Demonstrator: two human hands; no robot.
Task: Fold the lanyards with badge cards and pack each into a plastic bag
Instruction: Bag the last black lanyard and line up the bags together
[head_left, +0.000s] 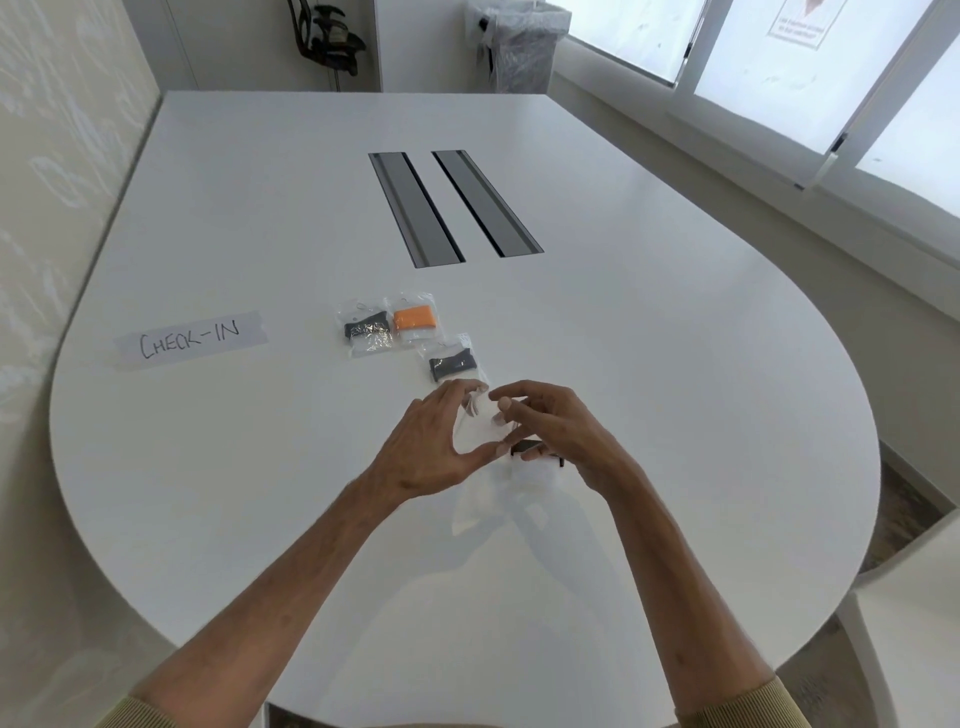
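Clear and crumpled, the thin plastic bag sat between our hands, just above the white rounded table; our left hand pinched its mouth between thumb and fingers; our right hand pinched the dark folded lanyard at the bag's edge, not yet inside, we judged; the film could collapse shut, and the fold spring loose if that pinch eased; a careless sweep might nudge the three packed bags just beyond.
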